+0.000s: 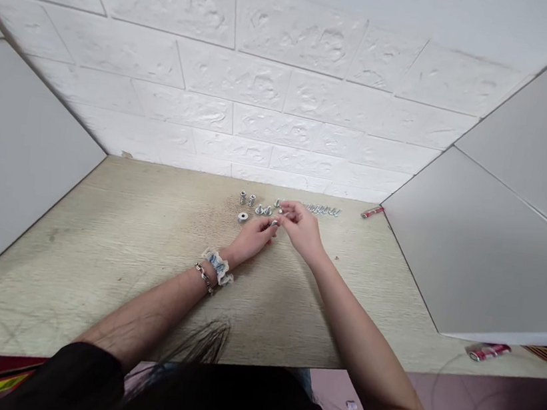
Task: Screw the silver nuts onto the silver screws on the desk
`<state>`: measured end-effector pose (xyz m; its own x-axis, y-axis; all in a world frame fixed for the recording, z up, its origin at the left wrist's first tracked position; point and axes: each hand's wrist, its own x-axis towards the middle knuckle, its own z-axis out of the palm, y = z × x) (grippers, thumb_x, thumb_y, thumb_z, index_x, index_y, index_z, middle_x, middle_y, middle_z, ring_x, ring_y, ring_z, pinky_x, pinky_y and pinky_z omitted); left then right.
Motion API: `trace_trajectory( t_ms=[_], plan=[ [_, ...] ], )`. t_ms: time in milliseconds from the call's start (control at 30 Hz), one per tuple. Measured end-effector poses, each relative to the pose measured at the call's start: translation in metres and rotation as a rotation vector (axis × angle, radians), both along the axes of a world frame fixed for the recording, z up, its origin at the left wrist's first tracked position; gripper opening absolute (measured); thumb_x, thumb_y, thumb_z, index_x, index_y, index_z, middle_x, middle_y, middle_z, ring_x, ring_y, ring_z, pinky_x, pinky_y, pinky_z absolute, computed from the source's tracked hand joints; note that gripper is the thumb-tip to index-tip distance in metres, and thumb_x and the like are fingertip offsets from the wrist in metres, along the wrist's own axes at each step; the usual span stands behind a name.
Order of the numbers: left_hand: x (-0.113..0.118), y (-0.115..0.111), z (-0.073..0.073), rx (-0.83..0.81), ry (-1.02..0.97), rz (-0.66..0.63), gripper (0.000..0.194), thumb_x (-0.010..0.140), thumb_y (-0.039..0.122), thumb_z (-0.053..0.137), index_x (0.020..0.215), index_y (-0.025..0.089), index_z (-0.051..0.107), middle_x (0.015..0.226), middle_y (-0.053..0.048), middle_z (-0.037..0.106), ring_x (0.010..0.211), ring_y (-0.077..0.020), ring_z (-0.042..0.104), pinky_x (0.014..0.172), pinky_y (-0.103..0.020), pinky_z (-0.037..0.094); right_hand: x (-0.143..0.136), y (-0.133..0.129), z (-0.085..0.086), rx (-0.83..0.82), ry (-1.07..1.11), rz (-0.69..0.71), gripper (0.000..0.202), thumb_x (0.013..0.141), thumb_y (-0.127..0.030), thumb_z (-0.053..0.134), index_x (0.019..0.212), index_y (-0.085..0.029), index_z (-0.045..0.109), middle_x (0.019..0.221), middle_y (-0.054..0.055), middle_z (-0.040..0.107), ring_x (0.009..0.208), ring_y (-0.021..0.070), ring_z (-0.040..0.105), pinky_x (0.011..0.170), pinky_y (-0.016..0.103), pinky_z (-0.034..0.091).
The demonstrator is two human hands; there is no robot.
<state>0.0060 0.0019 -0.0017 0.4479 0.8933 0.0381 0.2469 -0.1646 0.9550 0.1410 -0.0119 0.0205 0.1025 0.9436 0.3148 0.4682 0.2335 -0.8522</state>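
Note:
A small shiny metal fastener [275, 223] is pinched between the fingertips of my left hand [250, 237]. My right hand [301, 233] meets it from the right, thumb and fingers curled close to the same piece; what its fingertips grip is too small to make out. Just behind my hands stand screws with washers [263, 210], and another metal screw [277, 203] shows partly beside my right fingers. Two metal bolts [247, 199] stand further back. Left of my fingers lies a round washer-like piece with a dark hole [242, 217].
A row of thin silvery screws [324, 210] lies behind my right hand. One red battery [372, 212] rests by the right panel, another red battery [488, 352] near the front right edge. White brick-pattern wall [278, 91] and grey side panels [508, 263] enclose the wooden tabletop [139, 228].

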Motion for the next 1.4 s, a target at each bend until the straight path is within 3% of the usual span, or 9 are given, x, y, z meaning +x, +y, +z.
trace_trajectory(
  t_ms=[100,300,467,733,1100,1400],
  plan=[
    [0.000,0.001,-0.001,0.022,-0.010,-0.017,0.028,0.081,0.037,0.043,0.083,0.014,0.059,0.068,0.001,0.056,0.051,-0.0087,0.048,0.053,-0.022,0.041,-0.002,-0.014,-0.007,-0.024,0.021,0.008,0.018,0.072,-0.027,0.060,0.087,-0.018,0.064,0.066,-0.002,0.060,0.060,0.0113,0.054,0.061,0.026,0.047],
    [-0.002,0.001,-0.002,0.083,0.008,-0.018,0.021,0.076,0.022,0.045,0.086,0.014,0.061,0.065,0.002,0.056,0.054,-0.0087,0.046,0.058,-0.022,0.041,-0.005,-0.020,-0.009,0.101,-0.188,0.071,0.016,0.075,-0.017,0.058,0.087,-0.021,0.067,0.084,0.003,0.065,0.075,0.0139,0.059,0.072,0.028,0.048],
    [-0.002,0.000,0.000,0.101,0.044,-0.034,0.022,0.078,0.027,0.045,0.082,0.014,0.062,0.060,0.003,0.052,0.053,-0.0092,0.045,0.057,-0.022,0.039,-0.002,-0.018,-0.014,0.169,-0.223,0.010,0.016,0.078,-0.016,0.055,0.089,-0.020,0.066,0.092,0.005,0.065,0.083,0.0158,0.060,0.077,0.030,0.050],
    [-0.003,-0.002,0.003,0.125,0.104,-0.050,0.030,0.082,0.032,0.042,0.090,0.015,0.065,0.061,0.003,0.056,0.052,-0.0097,0.046,0.057,-0.022,0.038,0.002,-0.017,-0.014,0.168,-0.303,0.028,0.018,0.079,-0.016,0.054,0.089,-0.021,0.068,0.092,0.004,0.068,0.086,0.0166,0.062,0.080,0.032,0.050],
    [-0.002,-0.004,0.003,0.249,0.252,-0.013,0.031,0.081,0.028,0.042,0.095,0.016,0.067,0.077,-0.003,0.067,0.068,-0.0148,0.055,0.064,-0.025,0.040,0.004,-0.018,-0.015,0.152,-0.327,0.060,0.015,0.078,-0.016,0.058,0.088,-0.021,0.067,0.087,0.003,0.068,0.079,0.0152,0.062,0.076,0.030,0.050],
    [-0.002,-0.006,-0.001,0.315,0.265,0.030,0.029,0.080,0.023,0.043,0.096,0.019,0.067,0.075,-0.002,0.067,0.067,-0.0148,0.055,0.065,-0.024,0.040,0.005,-0.019,-0.015,0.185,-0.384,0.111,0.020,0.082,-0.021,0.052,0.092,-0.023,0.068,0.093,0.004,0.067,0.087,0.0174,0.061,0.082,0.034,0.049]
  ],
)
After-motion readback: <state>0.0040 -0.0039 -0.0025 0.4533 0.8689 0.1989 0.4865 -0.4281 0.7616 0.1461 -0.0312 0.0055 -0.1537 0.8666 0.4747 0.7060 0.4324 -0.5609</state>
